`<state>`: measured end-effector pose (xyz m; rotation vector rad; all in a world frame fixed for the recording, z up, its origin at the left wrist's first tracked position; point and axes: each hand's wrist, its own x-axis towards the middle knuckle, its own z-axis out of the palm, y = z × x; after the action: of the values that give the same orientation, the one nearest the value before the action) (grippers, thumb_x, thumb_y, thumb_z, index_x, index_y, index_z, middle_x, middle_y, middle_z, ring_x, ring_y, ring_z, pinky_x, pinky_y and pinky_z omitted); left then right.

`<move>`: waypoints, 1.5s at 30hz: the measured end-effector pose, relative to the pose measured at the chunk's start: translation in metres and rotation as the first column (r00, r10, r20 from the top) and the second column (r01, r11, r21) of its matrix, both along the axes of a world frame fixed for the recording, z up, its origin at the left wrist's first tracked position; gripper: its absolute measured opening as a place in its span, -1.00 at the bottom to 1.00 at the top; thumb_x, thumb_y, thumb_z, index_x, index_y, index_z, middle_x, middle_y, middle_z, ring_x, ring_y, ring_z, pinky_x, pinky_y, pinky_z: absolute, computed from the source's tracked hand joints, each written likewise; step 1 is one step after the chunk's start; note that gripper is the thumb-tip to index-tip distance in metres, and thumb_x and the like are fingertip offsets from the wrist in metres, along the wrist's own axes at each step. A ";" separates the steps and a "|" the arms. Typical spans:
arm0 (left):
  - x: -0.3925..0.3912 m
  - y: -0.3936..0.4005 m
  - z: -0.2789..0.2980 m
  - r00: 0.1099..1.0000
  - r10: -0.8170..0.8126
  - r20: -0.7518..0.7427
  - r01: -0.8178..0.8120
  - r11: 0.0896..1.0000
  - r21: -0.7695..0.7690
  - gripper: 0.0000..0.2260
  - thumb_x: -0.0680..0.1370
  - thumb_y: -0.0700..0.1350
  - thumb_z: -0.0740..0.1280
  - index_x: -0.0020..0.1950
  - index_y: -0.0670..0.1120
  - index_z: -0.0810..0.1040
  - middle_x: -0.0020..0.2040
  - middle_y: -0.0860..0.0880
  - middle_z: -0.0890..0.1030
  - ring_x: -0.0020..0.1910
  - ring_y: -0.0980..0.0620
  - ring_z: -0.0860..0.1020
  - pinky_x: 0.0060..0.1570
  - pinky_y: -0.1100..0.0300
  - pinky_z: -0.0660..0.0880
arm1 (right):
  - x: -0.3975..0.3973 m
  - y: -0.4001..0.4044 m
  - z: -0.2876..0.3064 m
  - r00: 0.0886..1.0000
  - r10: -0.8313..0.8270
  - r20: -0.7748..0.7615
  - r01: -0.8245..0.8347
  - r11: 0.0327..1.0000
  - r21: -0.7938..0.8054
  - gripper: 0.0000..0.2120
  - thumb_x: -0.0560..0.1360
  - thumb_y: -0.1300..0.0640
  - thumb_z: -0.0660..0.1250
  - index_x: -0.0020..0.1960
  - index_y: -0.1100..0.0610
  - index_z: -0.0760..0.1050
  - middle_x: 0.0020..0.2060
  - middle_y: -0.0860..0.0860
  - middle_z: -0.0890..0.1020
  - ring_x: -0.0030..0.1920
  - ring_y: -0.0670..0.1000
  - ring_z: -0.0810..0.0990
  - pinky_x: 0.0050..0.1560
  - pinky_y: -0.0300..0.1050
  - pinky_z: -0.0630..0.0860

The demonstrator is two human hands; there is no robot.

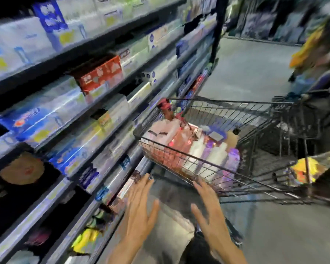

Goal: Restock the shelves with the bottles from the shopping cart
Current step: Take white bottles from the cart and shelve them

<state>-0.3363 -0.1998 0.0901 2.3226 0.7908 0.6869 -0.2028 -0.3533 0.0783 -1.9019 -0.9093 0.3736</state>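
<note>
Beside store shelves, left hand and right hand spread open (holding nothing) near shopping cart of bottles.

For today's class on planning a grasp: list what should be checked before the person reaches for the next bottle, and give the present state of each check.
1. Left hand free, fingers spread, holding nothing: ok.
2. Right hand free, fingers spread: ok.
3. Bottles left in the shopping cart: ok, white and purple ones lie at its near end.
4. Cart near the hands: ok, its near rim is just beyond the fingertips.
5. Free space on the shelves: cannot tell, the picture is blurred.
6. Which bottle belongs where: cannot tell, labels unreadable.
</note>
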 end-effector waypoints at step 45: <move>0.382 0.123 -0.195 0.657 -0.318 -0.683 -0.067 0.878 -0.473 -0.24 0.53 -0.07 0.32 0.57 -0.08 -0.11 0.54 -0.09 0.09 0.44 -0.12 0.25 0.32 -0.08 0.35 | 0.278 0.169 -0.193 0.532 -0.844 0.071 0.356 0.148 -0.923 -0.15 0.31 -0.23 0.49 0.31 0.27 0.20 0.24 0.18 0.40 0.21 0.13 0.47 0.15 -0.08 0.41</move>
<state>0.0456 -0.0771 -0.1052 2.1233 0.9763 -0.5662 0.0750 -0.1844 -0.1143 -2.7021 0.7414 0.8400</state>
